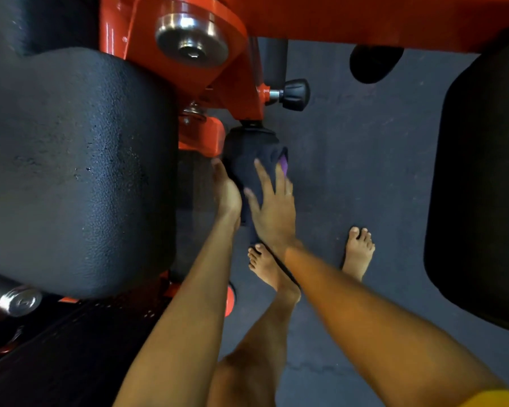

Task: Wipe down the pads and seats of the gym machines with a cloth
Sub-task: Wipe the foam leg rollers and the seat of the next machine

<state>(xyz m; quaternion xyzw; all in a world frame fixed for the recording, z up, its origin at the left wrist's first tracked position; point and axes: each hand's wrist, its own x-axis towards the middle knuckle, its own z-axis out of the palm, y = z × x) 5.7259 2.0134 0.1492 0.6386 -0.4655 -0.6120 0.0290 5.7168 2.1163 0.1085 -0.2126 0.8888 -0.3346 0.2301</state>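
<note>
A black roller pad (pixel 249 142) hangs from the orange machine frame (pixel 235 92) at the centre of the view. A dark cloth with a purple patch (pixel 283 166) is draped around the roller. My right hand (pixel 272 208) presses flat on the cloth, fingers spread over the roller's front. My left hand (pixel 225 192) clasps the roller's left side, with its fingers hidden behind it. A large textured black pad (pixel 71 171) fills the left side of the view.
Another black pad (pixel 482 186) stands at the right edge. A black adjustment knob (pixel 294 94) sticks out of the frame above the roller. My bare feet (pixel 265 265) stand on the dark rubber floor (pixel 350 157). A steel bar end (pixel 19 301) juts out at lower left.
</note>
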